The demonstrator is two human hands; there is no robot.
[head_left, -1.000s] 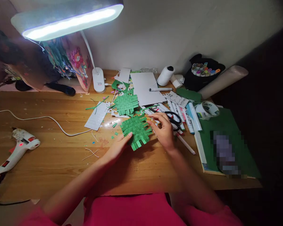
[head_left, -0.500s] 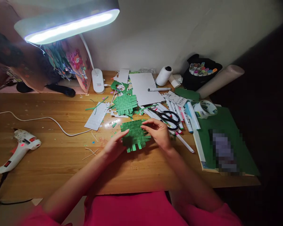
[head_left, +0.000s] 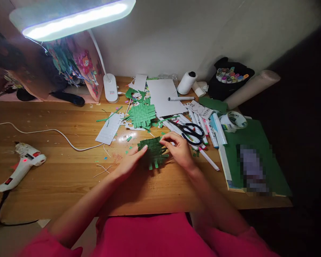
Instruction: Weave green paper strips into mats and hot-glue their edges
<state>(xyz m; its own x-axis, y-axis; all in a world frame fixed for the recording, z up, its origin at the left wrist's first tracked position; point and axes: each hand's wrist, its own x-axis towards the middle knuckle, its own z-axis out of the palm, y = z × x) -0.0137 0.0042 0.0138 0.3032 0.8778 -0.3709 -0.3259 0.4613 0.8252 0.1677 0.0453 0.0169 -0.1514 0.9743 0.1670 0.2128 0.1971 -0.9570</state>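
A small mat of woven green paper strips (head_left: 154, 152) is held up off the wooden desk between my hands, with loose strip ends sticking out at its lower and right edges. My left hand (head_left: 131, 160) grips its left side, thumb on the near face and the other fingers hidden behind. At the upper right corner, my right hand (head_left: 178, 149) pinches the mat's edge between thumb and forefinger. Another woven green paper mat (head_left: 141, 116) lies just beyond, on paper scraps. Black-handled scissors (head_left: 192, 132) rest on several markers to the right.
A hot glue gun (head_left: 24, 164) lies at the left, its red light lit. A desk lamp (head_left: 80, 18) hangs over the back left. White paper (head_left: 164, 96), a thread spool (head_left: 187, 82), a black marker holder (head_left: 231, 85), tape (head_left: 233, 121) and a green board (head_left: 250, 137) occupy the back and right.
The woven mat has tilted and its near face looks darker now. My left thumb has shifted slightly along it, while my right hand still pinches the upper right corner.
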